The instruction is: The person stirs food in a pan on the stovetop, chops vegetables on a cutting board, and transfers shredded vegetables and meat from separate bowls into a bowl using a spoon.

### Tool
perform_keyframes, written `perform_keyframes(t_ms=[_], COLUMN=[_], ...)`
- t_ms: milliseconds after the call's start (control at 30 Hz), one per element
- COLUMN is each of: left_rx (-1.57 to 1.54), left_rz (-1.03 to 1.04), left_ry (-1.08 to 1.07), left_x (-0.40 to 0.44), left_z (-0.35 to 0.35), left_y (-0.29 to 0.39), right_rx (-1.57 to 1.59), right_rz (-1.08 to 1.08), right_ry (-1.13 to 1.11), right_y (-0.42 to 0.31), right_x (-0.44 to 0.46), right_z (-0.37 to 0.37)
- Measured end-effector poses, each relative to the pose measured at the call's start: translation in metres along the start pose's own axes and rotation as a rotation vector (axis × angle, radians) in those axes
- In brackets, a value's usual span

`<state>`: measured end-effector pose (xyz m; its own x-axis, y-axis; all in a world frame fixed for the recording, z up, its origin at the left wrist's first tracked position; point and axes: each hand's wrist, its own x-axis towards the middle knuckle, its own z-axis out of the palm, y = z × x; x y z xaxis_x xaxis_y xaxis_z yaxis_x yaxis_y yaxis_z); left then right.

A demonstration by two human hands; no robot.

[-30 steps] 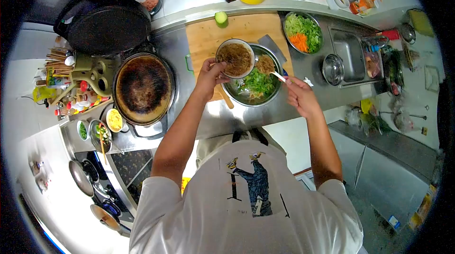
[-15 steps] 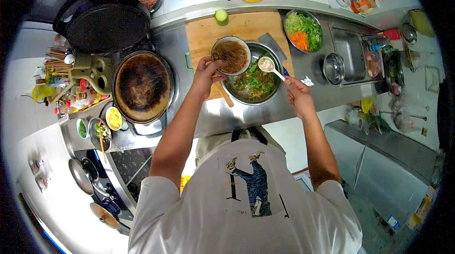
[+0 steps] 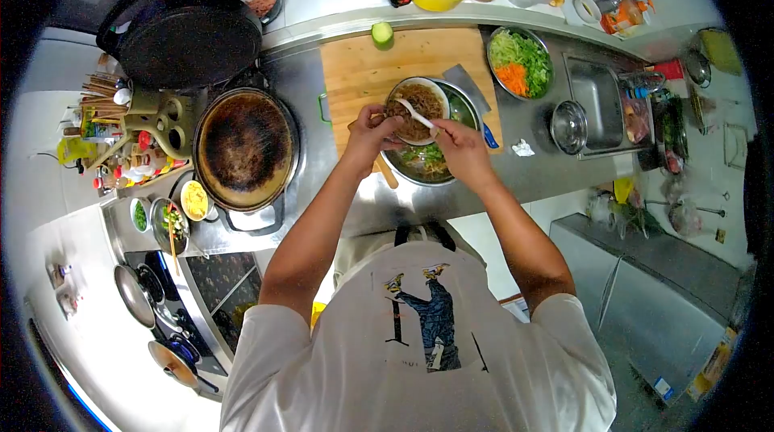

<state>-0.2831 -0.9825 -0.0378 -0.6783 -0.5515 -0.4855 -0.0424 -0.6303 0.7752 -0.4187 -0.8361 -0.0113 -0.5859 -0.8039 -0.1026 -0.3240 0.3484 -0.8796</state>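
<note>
My left hand [image 3: 372, 135] grips the left rim of a white bowl [image 3: 435, 87] of brown food, with the thumb over the edge. The bowl is above the wooden cutting board [image 3: 355, 61] and covers part of a metal bowl [image 3: 468, 117] with green food in it. In my right hand [image 3: 461, 148] is a white spoon [image 3: 415, 114], pinched by its handle, its head down in the brown food. A cleaver [image 3: 468, 85] lies behind the metal bowl, and a blue handle [image 3: 490, 137] shows at its right.
To the left are a round griddle [image 3: 246, 150] with its raised lid [image 3: 189, 45] and a bowl of yellow food [image 3: 194, 200]. A bowl of shredded vegetables [image 3: 518, 61], a glass bowl [image 3: 569, 127] and the sink [image 3: 595, 101] are at the right. Half a green vegetable [image 3: 382, 34] stands on the board.
My right hand has moved left with the spoon, from over the metal bowl into the white bowl. The white bowl in my left hand has shifted slightly right.
</note>
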Motion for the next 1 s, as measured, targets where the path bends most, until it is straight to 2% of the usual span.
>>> perform_keyframes(t_ms=[67,133,167,233,533,767,1000], left_rx=[0.020,0.031,0.042,0.039,0.002,-0.003,-0.072], left_rz=[0.004,-0.015,-0.036,-0.046,-0.048,-0.071,-0.057], left_ry=[0.049,0.044,0.039,0.037,0.033,0.023,0.093], left_x=[0.000,-0.001,-0.001,-0.002,0.005,0.009,0.017], left_z=[0.002,0.000,-0.001,-0.002,-0.005,-0.005,-0.018], left_y=[-0.001,-0.001,-0.001,-0.003,-0.011,0.002,0.003], right_rx=[-0.033,0.254,0.254,0.700,1.023,1.086,0.962], right_rz=[0.020,0.492,0.491,0.730,0.791,0.743,0.692], right_ry=[-0.032,-0.179,-0.178,-0.275,-0.267,-0.341,-0.155], right_y=[-0.005,-0.005,-0.001,0.004,0.017,0.010,0.015], right_x=[0.002,0.004,0.005,0.006,0.002,-0.002,-0.025], right_z=[-0.004,-0.008,-0.010,-0.014,-0.031,-0.061,-0.086])
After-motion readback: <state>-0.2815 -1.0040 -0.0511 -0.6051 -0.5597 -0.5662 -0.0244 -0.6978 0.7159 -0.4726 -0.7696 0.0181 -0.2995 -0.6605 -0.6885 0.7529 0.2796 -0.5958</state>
